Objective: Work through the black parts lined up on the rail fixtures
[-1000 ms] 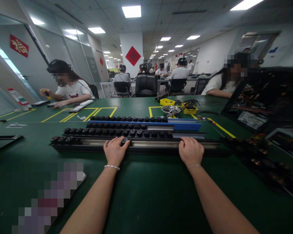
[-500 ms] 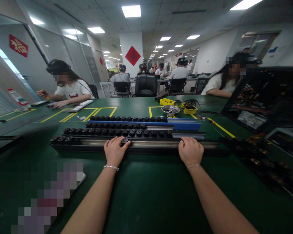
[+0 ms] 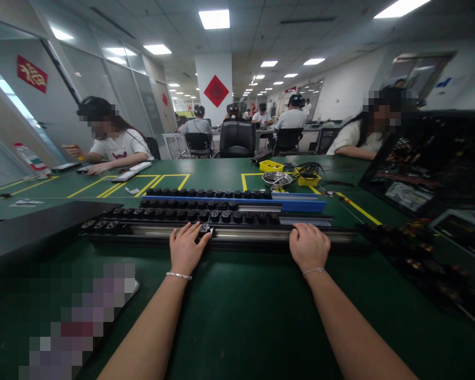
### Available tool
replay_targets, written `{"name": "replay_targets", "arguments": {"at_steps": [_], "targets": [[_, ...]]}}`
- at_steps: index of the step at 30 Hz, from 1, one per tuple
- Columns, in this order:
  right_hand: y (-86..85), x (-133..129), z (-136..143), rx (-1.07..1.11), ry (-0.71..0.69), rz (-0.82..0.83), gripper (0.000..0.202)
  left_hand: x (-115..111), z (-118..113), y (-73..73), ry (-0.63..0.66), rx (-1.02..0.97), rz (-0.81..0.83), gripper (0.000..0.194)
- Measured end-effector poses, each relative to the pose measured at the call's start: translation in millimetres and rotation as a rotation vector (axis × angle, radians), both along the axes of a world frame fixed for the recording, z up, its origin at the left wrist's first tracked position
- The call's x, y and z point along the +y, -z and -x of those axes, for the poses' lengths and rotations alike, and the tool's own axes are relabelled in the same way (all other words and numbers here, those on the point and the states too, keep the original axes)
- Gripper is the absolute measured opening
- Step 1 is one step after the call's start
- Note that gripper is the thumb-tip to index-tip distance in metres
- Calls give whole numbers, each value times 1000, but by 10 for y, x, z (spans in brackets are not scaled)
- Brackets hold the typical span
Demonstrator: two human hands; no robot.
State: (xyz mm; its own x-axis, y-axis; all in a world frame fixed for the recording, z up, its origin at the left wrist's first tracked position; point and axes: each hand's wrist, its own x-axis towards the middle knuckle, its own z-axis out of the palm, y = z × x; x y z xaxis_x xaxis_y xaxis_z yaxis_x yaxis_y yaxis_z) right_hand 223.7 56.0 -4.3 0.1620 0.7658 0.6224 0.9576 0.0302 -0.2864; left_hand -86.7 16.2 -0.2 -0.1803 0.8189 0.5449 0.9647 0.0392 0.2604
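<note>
A long black rail (image 3: 253,233) with a shiny metal channel lies crosswise in front of me. My left hand (image 3: 185,247) is closed around a small round black socket-like piece (image 3: 205,228) on that rail, thumb on its right side. Farther right, my right hand (image 3: 310,247) grips the same rail, fingers curled over its far edge. Three similar round black pieces (image 3: 100,225) sit at the rail's left end. Behind it run a black rail (image 3: 304,219), another rail (image 3: 259,208) and a blue rail (image 3: 301,203), with rows of round black pieces alongside.
On the green table (image 3: 237,316) a dark flat panel (image 3: 51,227) stands at left. A steel bowl (image 3: 276,180) and yellow bins (image 3: 271,166) are behind the rails. An open computer case (image 3: 415,169) and dark parts (image 3: 419,253) occupy the right. Co-workers sit across the table.
The dark panel at left has swung up and reaches nearer the rail's left end. The left co-worker's raised hand has shifted slightly. My hands stay almost in place.
</note>
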Motion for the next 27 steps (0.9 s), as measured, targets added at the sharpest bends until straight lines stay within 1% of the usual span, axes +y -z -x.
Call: {"name": "replay_targets", "arguments": {"at_steps": [12,22,27], "targets": [[0,1,-2,-9,-5,-4,31,-10,-56,-36,7,16,21,35],[-4,13,0,-4,10,-1,30,28,-20,8,33,0,9,35],[4,23,-3,2,18,-13,29,26,-19,-4,45,7,30,35]]}}
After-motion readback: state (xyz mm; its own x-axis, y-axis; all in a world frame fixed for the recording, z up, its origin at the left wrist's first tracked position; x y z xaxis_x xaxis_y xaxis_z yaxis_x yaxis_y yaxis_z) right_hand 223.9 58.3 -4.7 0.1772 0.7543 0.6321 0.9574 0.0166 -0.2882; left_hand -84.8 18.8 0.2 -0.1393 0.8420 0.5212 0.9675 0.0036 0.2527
